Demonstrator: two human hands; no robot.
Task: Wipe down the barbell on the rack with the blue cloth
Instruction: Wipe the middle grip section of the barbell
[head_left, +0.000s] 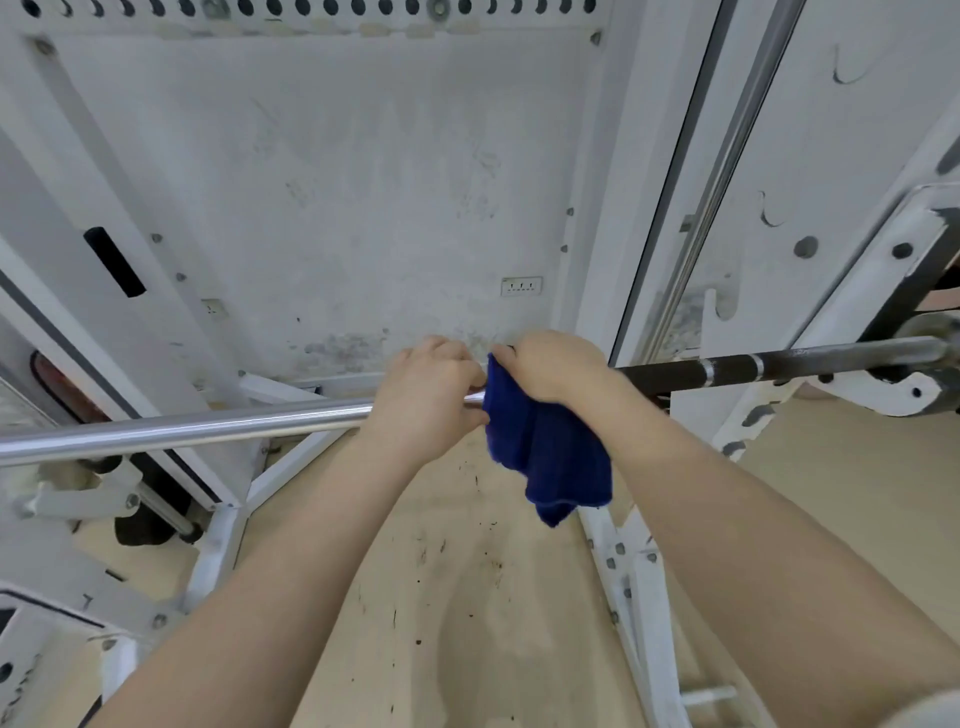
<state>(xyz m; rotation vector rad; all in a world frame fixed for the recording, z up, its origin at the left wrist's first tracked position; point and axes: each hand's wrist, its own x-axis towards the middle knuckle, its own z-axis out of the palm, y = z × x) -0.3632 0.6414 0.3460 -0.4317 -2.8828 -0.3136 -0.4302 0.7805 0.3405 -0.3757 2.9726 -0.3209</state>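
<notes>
Right hand (550, 366) clamps blue cloth (545, 447) round barbell (208, 426), left hand (431, 395) grips bar beside it; no legible writing.

One barbell (208, 426), one blue cloth (550, 447) — two hands: left hand (431, 395), right hand (550, 364).

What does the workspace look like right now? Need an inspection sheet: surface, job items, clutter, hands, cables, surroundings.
Surface: tan floor under the rack, with dark specks and scuffs.
Job's things: barbell lies horizontal across the rack; blue cloth is bunched on the bar near mid-span, its tail hanging below.
Clutter: nothing seen.
Grippers: left hand closed around the bare bar beside the cloth; right hand clamps the cloth onto the bar.
Cables: nothing seen.
Surroundings: white rack frame, chipped paint; stained white wall; wall socket.
</notes>
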